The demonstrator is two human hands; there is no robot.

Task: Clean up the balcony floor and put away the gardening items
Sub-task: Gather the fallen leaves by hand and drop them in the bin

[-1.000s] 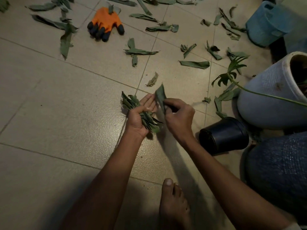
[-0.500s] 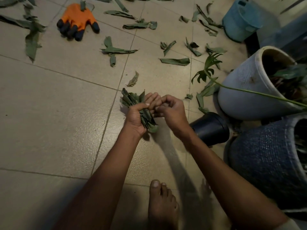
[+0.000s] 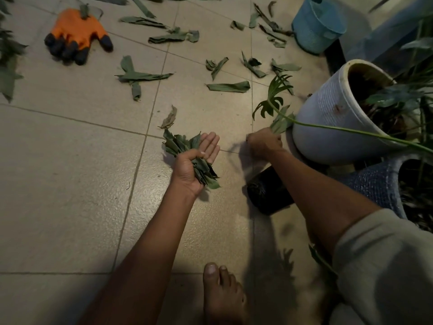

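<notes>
Your left hand [image 3: 194, 164] holds a bunch of leaves [image 3: 187, 158] above the floor [image 3: 70, 184], thumb and lower fingers curled round the stems, the other fingers stretched flat behind it. So you have gathered 1 handful, but most of the job is left, as I judge it. Many leaf scraps [image 3: 228, 86] lie scattered across the far tiles, and a single dry leaf [image 3: 169, 118] sits just beyond the bunch. The orange glove [image 3: 75, 37] lies on the floor at far left, the blue can [image 3: 316, 24] stands at far right, and the black pot [image 3: 267, 193] lies on its side under your right forearm; none is put away.

Half a second ago both hands met at the bunch. Now your right hand [image 3: 263, 143] has moved off toward the white pot [image 3: 337, 113] and closes on leaves [image 3: 280, 124] at its base, while the left has opened its upper fingers.
</notes>
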